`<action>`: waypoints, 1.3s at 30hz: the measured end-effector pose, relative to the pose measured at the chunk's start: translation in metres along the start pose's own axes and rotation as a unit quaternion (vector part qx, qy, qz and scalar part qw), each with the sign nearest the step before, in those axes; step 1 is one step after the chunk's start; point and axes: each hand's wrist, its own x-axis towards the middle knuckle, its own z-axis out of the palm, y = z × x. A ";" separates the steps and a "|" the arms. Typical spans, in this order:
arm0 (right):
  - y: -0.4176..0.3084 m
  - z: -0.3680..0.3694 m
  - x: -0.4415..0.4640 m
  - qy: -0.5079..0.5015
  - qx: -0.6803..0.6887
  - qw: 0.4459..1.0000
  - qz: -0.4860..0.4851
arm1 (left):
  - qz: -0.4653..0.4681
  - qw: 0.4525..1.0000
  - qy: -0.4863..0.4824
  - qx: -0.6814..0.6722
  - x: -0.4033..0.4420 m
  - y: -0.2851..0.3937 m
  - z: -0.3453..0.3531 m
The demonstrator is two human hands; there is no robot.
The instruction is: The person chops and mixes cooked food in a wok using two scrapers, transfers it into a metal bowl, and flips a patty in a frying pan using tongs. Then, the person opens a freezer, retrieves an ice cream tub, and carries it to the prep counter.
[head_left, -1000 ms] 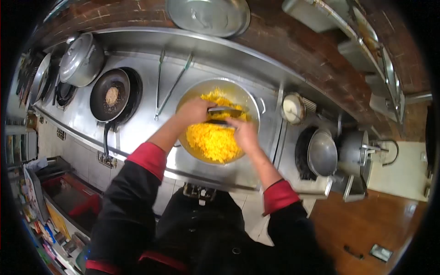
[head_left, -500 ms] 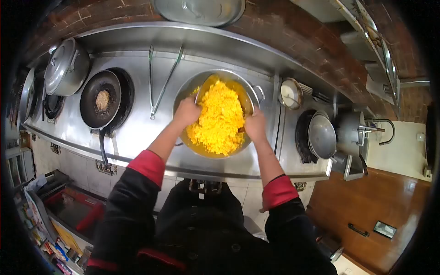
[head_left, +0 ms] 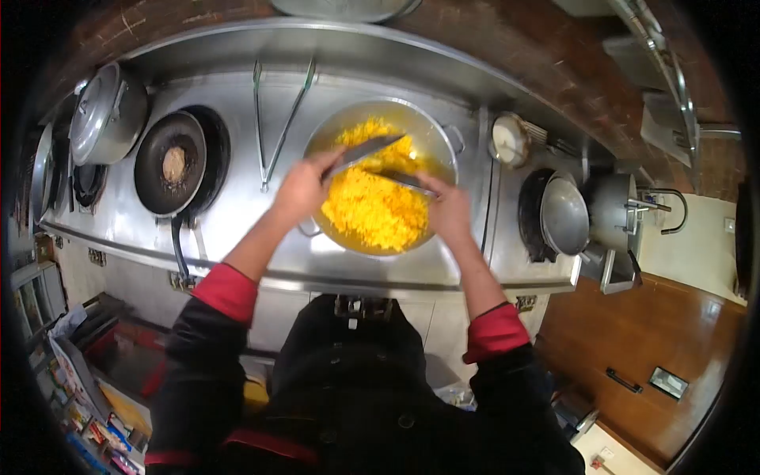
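Yellow rice: the yellow rice (head_left: 374, 212) lies in the wide metal pan (head_left: 431, 131) at the centre of the frame – a large heap toward the pan's lower side, a smaller patch toward its upper side
What has changed: half a second ago the tools stood at the left and right edges of one tall heap; now they slant over its middle, and the rice shows as two portions, much as it did a second ago
What it means: the heap looks divided along the line of the tools, so I judge the rice is being worked through rather than left settled
Left hand: the left hand (head_left: 299, 188), just left of frame centre, is curled firmly round the near end of a flat metal tool (head_left: 368, 150), which points up and right over the pan
Right hand: the right hand (head_left: 450, 212), right of centre, is clasped round a second flat tool (head_left: 405, 181), its far end pointing left into the rice – exact finger placement is too blurred to tell
Tongs: the tongs (head_left: 288, 127) lie spread on the steel counter (head_left: 237, 206), upper left of the pan, touched by neither hand
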 end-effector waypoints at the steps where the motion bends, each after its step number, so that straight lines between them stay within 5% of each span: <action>1: -0.029 -0.029 -0.005 0.013 0.022 0.999 -0.041 | 0.054 0.998 0.035 0.009 -0.001 0.012 -0.019; 3: -0.046 -0.042 -0.009 0.071 0.046 0.990 -0.110 | 0.049 0.999 0.003 0.008 -0.006 0.008 -0.015; 6: -0.002 0.048 -0.018 0.013 -0.033 0.997 -0.071 | 0.053 0.996 -0.064 0.043 -0.002 -0.011 0.019; 11: -0.056 -0.031 -0.020 0.014 -0.026 0.990 -0.140 | 0.075 0.993 -0.079 0.047 0.012 0.031 -0.040; 14: -0.017 0.025 -0.058 0.015 -0.043 0.993 -0.112 | 0.022 0.990 -0.130 0.048 -0.016 0.005 -0.008; 16: -0.006 0.058 -0.048 0.051 -0.051 0.979 -0.189 | 0.028 0.985 -0.152 0.072 -0.007 -0.010 0.007; 18: -0.025 0.026 -0.040 -0.040 -0.038 0.994 -0.090 | 0.004 0.982 -0.183 0.049 0.000 0.017 -0.016; 19: -0.032 0.007 -0.033 -0.004 -0.028 0.984 -0.174 | 0.033 0.987 -0.136 0.074 -0.002 0.022 -0.028; 22: -0.058 -0.034 -0.054 0.019 -0.046 0.988 -0.144 | -0.021 0.995 -0.088 0.033 -0.009 0.039 -0.043; 26: -0.021 0.033 -0.049 -0.037 -0.056 0.983 -0.170 | -0.012 0.990 -0.106 0.092 0.001 0.029 0.001; 28: -0.030 -0.003 -0.045 -0.109 0.015 0.992 -0.059 | -0.017 0.986 -0.125 0.106 -0.007 0.046 -0.014; 29: -0.043 -0.027 -0.041 -0.056 0.004 0.988 -0.142 | -0.001 0.988 -0.087 0.125 -0.012 0.055 -0.031; 32: -0.002 -0.020 -0.051 -0.043 0.044 0.990 -0.130 | -0.072 0.994 0.013 0.085 -0.022 0.061 -0.032; 34: 0.023 0.032 -0.052 -0.053 -0.021 0.975 -0.217 | -0.090 0.968 -0.076 0.221 -0.025 0.019 0.032; 36: -0.010 0.008 -0.033 -0.138 -0.012 0.982 -0.126 | -0.115 0.967 -0.105 0.201 -0.020 0.037 0.022; 38: -0.035 -0.037 -0.020 -0.075 0.038 0.969 -0.230 | -0.098 0.973 -0.082 0.193 -0.024 0.068 -0.009; 39: -0.043 -0.059 -0.023 -0.055 0.022 0.965 -0.257 | -0.161 0.979 -0.055 0.114 -0.029 0.082 -0.025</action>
